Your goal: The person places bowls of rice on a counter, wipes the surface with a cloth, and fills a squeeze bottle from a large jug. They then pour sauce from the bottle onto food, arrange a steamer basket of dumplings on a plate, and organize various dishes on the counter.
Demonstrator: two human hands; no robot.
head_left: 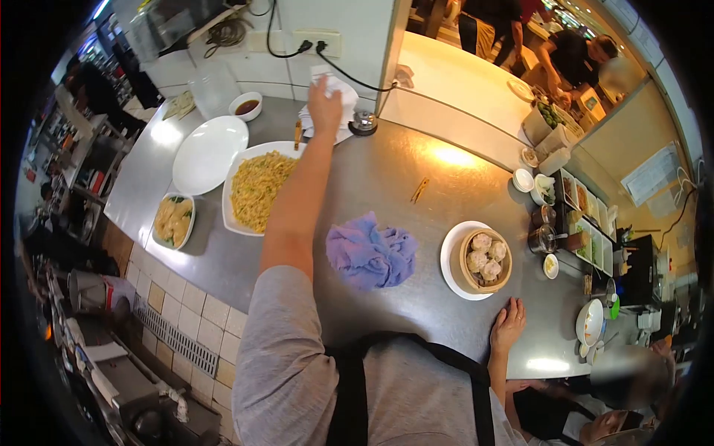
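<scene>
My left hand [325, 105] reaches to the back wall and lies over white paper slips [343, 97], its fingers apart. Just right of it stands a silver call bell [363, 123]. Under my left forearm is a white dish of fried rice [256, 189], partly hidden by the arm. My right hand [510, 321] rests flat on the steel counter's near edge, holding nothing. Close by it, a bamboo steamer [466, 266] with several dumplings [487, 256] sits on a white plate [454, 276]. A crumpled purple cloth [372, 251] lies between my arms.
To the left are an empty white plate [210, 154], a sauce bowl [246, 107] and a bowl of pale food [174, 221]. A wooden clothespin [420, 189] lies mid-counter. Condiment trays [587, 223] line the right side. A co-worker [595, 409] is at lower right; others work beyond the pass-through.
</scene>
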